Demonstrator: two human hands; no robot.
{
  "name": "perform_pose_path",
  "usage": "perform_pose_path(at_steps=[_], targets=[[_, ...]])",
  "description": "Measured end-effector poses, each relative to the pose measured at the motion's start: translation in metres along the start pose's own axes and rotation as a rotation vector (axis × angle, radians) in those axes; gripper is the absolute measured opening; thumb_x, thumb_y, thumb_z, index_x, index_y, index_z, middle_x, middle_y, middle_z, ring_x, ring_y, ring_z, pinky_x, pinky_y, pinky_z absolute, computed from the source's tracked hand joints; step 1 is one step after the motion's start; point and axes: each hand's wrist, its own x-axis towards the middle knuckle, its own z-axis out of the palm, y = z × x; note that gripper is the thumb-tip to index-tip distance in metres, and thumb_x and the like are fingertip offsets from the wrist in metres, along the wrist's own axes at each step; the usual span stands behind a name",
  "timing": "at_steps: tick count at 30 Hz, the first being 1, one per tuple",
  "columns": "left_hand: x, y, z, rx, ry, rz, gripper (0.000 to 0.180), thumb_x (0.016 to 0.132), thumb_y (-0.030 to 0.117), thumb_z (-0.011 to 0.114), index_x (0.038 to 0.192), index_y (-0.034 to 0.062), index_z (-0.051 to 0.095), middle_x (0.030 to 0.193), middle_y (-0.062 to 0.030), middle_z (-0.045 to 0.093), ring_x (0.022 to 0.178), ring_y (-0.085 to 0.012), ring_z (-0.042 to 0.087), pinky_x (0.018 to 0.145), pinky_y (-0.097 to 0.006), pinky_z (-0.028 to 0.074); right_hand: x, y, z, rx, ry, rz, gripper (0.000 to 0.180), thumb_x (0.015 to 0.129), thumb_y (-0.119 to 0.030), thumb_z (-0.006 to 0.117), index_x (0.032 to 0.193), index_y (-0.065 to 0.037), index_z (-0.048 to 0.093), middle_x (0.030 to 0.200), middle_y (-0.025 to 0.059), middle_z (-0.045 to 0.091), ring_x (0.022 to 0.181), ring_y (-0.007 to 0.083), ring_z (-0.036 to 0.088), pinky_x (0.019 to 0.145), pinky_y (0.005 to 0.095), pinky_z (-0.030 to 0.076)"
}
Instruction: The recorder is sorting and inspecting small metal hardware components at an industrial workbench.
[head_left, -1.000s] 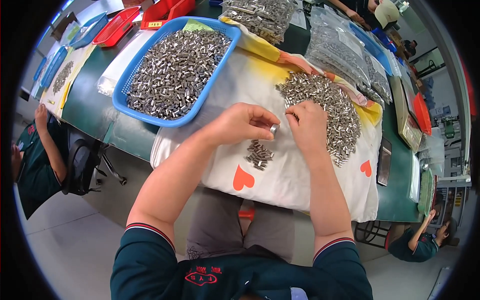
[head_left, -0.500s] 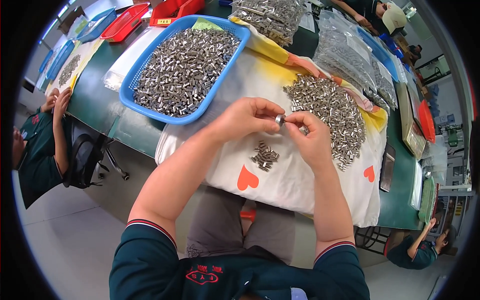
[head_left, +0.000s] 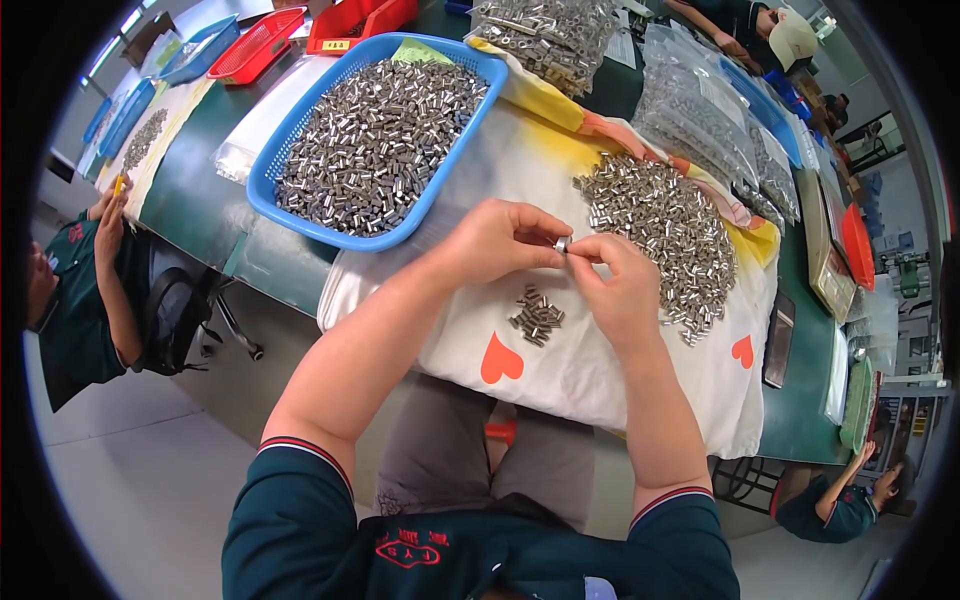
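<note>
Between the thumb and fingers of my left hand (head_left: pixel 500 240) is a small round metal ring (head_left: pixel 562 244), held above the white cloth (head_left: pixel 450 340). My right hand (head_left: pixel 618 285) is closed in a pinch, its fingertips against the ring's right side; whatever they hold is hidden. Below the hands lies a small heap of short metal cylinders (head_left: pixel 537 316). A much larger pile of shiny metal cylinders (head_left: pixel 665 235) spreads to the right of my right hand. Beyond my left forearm stands a blue plastic basket (head_left: pixel 258 195) filled with similar cylinders and a green paper slip (head_left: pixel 422 52).
Clear bags of metal parts (head_left: pixel 548 40) and more bags (head_left: pixel 690 95) lie at the back. Red bins (head_left: pixel 258 45) stand at the far left. A dark flat object (head_left: pixel 778 340) rests by the cloth's right edge. Co-workers sit left (head_left: pixel 95 270), right (head_left: pixel 845 500) and far right (head_left: pixel 745 30).
My right fingertips have closed up nearer the ring, and the metal pieces seen in the right hand's curl are hidden now. The ring has tilted slightly. The view has shifted a little.
</note>
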Motion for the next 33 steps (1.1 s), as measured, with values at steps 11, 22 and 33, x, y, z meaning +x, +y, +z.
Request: perform_pose_path(at_steps=[11,22,33], targets=[[-0.004,0.011,0.002,-0.123,-0.062,-0.093,0.031,0.073,-0.003,0.061,0.104,-0.0046,0.054,0.094,-0.0088,0.06,0.084,-0.0127,0.058,0.074,-0.024,0.048,-0.001,0.003,-0.006,0.196,-0.028,0.13,0.006,0.072,-0.003,0.059,0.078,0.0,0.06,0.075,0.0068,0.061,0.066,0.0142,0.057,0.06,0.0245,0.045],[-0.007,0.007,0.001,-0.01,-0.139,-0.059,0.031,0.071,0.0,0.066,0.101,-0.0021,0.058,0.09,-0.0055,0.061,0.08,-0.0087,0.057,0.072,-0.022,0.047,0.009,0.028,-0.027,0.478,-0.079,0.453,0.017,0.069,-0.006,0.068,0.081,-0.003,0.057,0.064,-0.0029,0.052,0.057,0.0039,0.045,0.054,0.0179,0.039],[-0.004,0.008,0.0,-0.024,-0.149,-0.052,0.031,0.071,0.0,0.066,0.101,-0.0015,0.058,0.091,-0.0046,0.06,0.081,-0.008,0.056,0.074,-0.022,0.046,0.016,0.037,0.004,-0.437,0.092,-0.047,0.014,0.068,-0.012,0.064,0.081,-0.008,0.062,0.077,0.0046,0.054,0.077,0.0219,0.05,0.07,0.0351,0.039]])
